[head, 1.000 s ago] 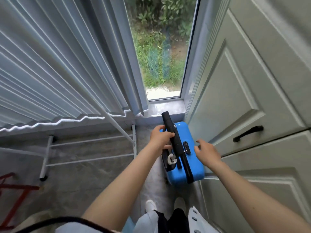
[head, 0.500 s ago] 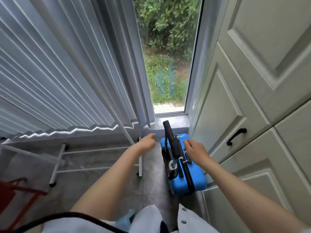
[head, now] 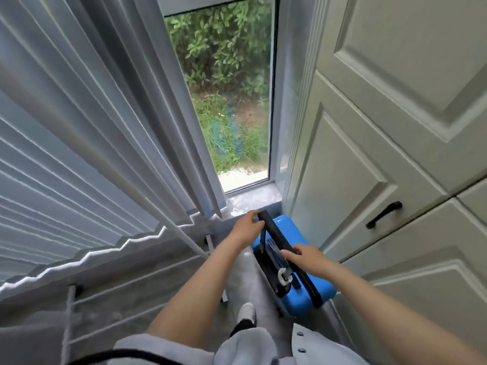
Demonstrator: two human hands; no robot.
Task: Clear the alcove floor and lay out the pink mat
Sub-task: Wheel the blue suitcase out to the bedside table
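A blue hard-shell suitcase (head: 295,233) stands on the grey alcove floor (head: 245,280), against the pale cupboard doors below the window. A black pull handle (head: 274,233) runs along its top. My left hand (head: 243,229) curls round the far end of this handle. Nearer to me, my right hand (head: 307,259) holds the same handle, fingers and thumb pinched on the bar. No pink mat is in view.
A white wire drying rack (head: 147,291) stands on the floor to the left, partly under the long grey curtain (head: 92,154). Cupboard doors with a black pull (head: 383,216) close the right side. The window sill (head: 253,198) is just beyond. My white shoe (head: 247,312) is beside the suitcase.
My left hand came back from beside the rack to the far end of the handle. My right hand slid along the handle toward me. The view tilted up.
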